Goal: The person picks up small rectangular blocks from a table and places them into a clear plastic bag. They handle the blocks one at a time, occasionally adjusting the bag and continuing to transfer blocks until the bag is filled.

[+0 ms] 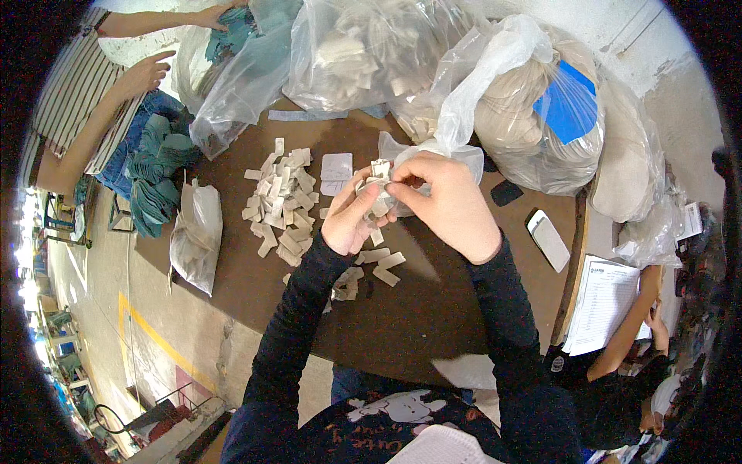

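Note:
A small bunch of flat beige pieces (379,168), cloth-like strips, sits in my left hand (348,220), whose fingers and thumb are closed round it. From the right, my right hand (454,203) meets the bunch with thumb and fingers pinched at its edge; its fingertips are partly hidden. Left of my hands on the brown table (417,317) lies a loose heap of similar beige pieces (278,197). Several more strips (389,267) are scattered just below my hands. Beside my left hand lies a white card (336,172) with handwriting.
Clear plastic bags (348,58) full of beige pieces line the far side. A white phone (549,240) and a dark flat object (507,193) lie at right. A filled white bag (195,236) stands at left. One person handles green cloth (161,158); another's arm rests by papers (603,301).

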`<state>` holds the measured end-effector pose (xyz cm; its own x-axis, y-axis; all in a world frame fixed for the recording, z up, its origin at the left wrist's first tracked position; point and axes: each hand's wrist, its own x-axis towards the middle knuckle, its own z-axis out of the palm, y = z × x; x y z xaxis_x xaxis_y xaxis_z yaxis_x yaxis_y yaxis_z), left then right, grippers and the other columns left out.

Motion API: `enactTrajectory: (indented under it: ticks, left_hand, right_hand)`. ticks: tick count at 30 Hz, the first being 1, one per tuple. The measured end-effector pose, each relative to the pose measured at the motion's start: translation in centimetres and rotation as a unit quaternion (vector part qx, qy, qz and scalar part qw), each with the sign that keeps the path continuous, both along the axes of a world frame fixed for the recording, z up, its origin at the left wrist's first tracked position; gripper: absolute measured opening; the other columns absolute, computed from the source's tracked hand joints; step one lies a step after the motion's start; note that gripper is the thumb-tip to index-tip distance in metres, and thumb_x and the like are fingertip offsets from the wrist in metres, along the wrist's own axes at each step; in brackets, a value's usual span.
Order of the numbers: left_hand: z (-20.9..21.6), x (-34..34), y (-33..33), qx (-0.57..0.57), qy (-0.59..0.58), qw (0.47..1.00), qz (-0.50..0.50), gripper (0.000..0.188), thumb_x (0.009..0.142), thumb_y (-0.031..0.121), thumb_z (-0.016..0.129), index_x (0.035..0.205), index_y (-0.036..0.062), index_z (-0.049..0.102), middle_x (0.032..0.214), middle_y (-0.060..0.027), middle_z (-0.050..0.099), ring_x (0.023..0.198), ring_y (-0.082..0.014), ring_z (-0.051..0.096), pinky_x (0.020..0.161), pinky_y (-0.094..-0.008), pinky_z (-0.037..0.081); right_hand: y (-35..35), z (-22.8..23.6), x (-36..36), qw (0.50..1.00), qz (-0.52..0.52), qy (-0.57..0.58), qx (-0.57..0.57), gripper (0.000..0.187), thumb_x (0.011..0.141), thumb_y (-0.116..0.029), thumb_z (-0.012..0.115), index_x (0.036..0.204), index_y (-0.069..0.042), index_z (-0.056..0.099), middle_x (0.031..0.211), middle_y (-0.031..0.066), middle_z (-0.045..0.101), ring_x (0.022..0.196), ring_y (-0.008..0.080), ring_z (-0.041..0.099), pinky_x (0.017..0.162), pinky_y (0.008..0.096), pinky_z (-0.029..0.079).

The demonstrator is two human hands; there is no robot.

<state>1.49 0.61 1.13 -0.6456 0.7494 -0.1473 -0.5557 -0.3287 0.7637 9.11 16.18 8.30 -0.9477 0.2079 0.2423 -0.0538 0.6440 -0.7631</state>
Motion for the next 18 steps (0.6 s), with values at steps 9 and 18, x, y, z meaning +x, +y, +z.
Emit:
enactTrajectory:
  ticks: [9,18]
  left_hand:
    - [-0.7,-0.8,-0.3,0.042,0.062,0.996,-0.045,0.043,0.098,0.012,0.053,0.139,0.0027,0.042,0.111,-0.0154,0.064,0.077,-0.0143,0.057,0.06,-0.0234,0.042]
    - [-0.8,-0.7,-0.3,-0.024,0.086,0.996,-0.027,0.039,0.097,0.009,0.057,0.134,0.0027,0.046,0.105,-0.012,0.066,0.073,-0.0145,0.059,0.061,-0.0232,0.045]
  right_hand:
    - [3.6,1.9,1.3,0.999,-0.023,-0.019,-0.035,0.014,0.084,-0.011,0.072,0.089,0.001,0.067,0.08,0.0051,0.066,0.075,0.0117,0.059,0.071,0.028,0.046]
    - [4.5,1.2,1.3,0.998,-0.022,0.019,0.056,0.019,0.081,-0.008,0.071,0.098,-0.001,0.069,0.093,0.0106,0.066,0.082,0.0211,0.063,0.074,0.031,0.048]
